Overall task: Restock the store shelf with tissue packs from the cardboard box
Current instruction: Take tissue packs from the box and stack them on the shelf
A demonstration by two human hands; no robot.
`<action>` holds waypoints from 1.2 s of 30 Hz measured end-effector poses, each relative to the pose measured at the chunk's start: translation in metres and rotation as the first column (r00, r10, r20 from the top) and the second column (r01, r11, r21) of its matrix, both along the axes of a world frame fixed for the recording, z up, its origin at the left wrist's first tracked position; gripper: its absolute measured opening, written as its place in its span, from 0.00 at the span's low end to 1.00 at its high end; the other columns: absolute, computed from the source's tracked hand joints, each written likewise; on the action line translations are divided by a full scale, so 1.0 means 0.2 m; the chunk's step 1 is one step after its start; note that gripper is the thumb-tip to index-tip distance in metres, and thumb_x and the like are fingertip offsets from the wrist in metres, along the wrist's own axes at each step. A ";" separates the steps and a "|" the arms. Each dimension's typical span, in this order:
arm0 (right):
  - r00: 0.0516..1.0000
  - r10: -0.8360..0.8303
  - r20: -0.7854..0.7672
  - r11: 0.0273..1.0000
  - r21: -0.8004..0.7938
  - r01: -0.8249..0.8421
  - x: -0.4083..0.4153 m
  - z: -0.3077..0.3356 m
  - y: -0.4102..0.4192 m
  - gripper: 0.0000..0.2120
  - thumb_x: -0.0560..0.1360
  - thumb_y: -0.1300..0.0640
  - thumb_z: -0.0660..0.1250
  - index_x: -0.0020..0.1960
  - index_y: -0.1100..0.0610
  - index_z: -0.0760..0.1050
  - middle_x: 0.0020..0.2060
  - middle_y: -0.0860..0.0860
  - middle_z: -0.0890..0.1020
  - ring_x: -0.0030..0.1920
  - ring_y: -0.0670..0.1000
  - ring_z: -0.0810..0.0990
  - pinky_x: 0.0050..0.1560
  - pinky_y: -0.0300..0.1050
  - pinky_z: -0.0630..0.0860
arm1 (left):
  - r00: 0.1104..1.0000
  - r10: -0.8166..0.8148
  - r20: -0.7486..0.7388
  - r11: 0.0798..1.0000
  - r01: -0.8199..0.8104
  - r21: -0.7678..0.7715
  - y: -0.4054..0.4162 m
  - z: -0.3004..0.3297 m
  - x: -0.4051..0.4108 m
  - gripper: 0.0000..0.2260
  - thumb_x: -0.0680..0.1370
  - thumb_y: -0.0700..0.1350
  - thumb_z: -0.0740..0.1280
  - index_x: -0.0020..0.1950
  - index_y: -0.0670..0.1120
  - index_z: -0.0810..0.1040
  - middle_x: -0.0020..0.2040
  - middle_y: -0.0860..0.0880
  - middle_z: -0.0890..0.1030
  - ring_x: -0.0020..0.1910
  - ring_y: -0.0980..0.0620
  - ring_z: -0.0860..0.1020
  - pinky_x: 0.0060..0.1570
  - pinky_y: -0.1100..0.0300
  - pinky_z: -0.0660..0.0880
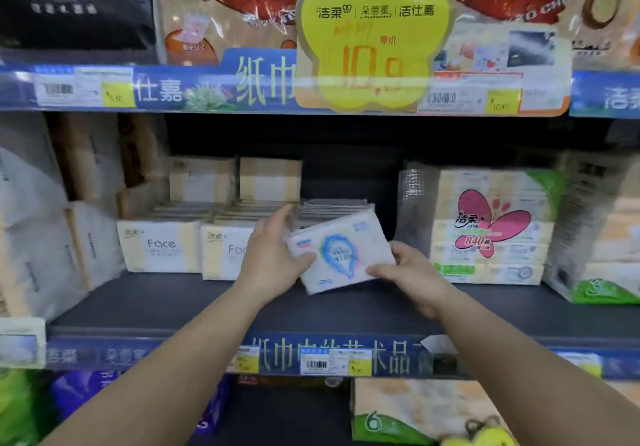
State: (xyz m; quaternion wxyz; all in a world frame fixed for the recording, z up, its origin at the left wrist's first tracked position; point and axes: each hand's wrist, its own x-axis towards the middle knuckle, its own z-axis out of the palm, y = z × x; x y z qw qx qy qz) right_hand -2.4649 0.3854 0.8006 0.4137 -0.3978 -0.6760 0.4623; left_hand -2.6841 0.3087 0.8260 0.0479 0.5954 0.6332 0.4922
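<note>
I hold a white tissue pack (341, 251) with a blue drop-shaped print in both hands, tilted, above the dark middle shelf (166, 303). My left hand (273, 251) grips its left end, thumb on the front and fingers behind. My right hand (412, 272) pinches its lower right corner. Behind the pack lies a stack of similar flat packs (332, 206). The cardboard box is out of view.
Cream "Face" tissue packs (161, 248) stand left of my hands, with two more packs (235, 179) behind them. A bundle with a pink flower (491, 227) stands to the right. A yellow price sign (374, 43) hangs from the upper shelf edge. Green packs (408, 414) fill the shelf below.
</note>
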 end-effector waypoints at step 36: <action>0.997 -0.067 0.046 0.996 -0.053 0.070 -0.10 -0.09 0.20 0.19 0.77 0.62 0.66 0.66 0.53 0.67 0.47 0.55 0.83 0.37 0.50 0.81 0.37 0.41 0.78 | 0.969 -0.091 0.230 0.946 0.156 -0.284 0.10 -0.21 0.02 0.21 0.76 0.40 0.68 0.68 0.48 0.69 0.56 0.48 0.76 0.55 0.51 0.78 0.57 0.62 0.71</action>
